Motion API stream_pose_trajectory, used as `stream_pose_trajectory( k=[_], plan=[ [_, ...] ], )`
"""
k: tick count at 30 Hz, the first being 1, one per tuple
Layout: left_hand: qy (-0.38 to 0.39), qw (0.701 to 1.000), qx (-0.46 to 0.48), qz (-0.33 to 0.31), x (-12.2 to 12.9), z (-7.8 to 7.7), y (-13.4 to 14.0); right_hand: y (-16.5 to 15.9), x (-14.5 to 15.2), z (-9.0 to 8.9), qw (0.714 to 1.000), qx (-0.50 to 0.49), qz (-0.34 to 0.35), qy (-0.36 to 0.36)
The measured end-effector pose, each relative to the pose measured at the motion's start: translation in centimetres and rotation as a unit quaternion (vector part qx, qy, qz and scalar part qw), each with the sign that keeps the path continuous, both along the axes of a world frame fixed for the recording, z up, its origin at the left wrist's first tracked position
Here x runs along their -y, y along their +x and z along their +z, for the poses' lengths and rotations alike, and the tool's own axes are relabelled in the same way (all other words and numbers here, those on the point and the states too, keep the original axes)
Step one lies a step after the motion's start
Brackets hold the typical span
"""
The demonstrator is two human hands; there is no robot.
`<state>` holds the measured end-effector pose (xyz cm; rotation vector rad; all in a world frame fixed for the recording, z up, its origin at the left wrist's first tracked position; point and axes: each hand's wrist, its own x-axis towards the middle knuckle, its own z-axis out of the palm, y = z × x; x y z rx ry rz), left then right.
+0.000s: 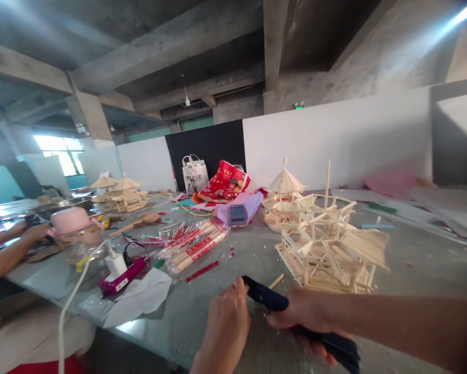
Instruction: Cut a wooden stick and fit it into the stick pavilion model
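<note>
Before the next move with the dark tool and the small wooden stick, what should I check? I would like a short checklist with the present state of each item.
1. Right hand grips the dark tool: ok.
2. Left hand meets the tool's front end: ok.
3. Small wooden stick sits at the tool's tip: cannot tell, it lies close but contact is unclear.
4. Stick model stands apart from both hands: ok.
5. Chopstick packs lie away from the hands: ok.
6. Another person's hands stay far at the table edge: ok.
</note>
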<state>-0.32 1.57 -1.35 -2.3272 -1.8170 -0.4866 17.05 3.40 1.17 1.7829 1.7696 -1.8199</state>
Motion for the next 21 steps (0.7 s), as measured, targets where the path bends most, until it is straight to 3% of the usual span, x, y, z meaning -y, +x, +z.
stream_pose_trajectory(
  k=[2, 3, 7, 10, 17, 21],
  plan=[
    [0.005, 1.0, -0.004, -0.012, 0.2, 0.1, -0.1, 0.1, 0.1, 0.4, 0.998, -0.026, 0.018, -0.06],
    [0.01, 1.0, -0.006, -0.017, 0.2, 0.1, -0.2, 0.0, 0.2, 0.7, 0.998, -0.03, 0.022, -0.047],
    [0.037, 0.999, -0.035, -0.013, 0.2, 0.4, -0.6, -0.5, 1.4, 1.1, 0.993, -0.004, -0.031, 0.113],
    [0.029, 0.997, -0.075, -0.011, 0.1, 0.9, -0.6, -0.8, 2.0, 0.4, 0.987, 0.031, -0.049, 0.152],
    [0.019, 0.995, -0.089, -0.027, 0.1, 1.6, -0.8, -1.1, 2.0, 0.7, 0.983, 0.046, -0.038, 0.172],
    [0.018, 0.998, -0.045, 0.026, -0.3, 3.2, -2.3, -0.6, 3.2, 0.8, 0.988, 0.048, -0.049, 0.141]
  ],
)
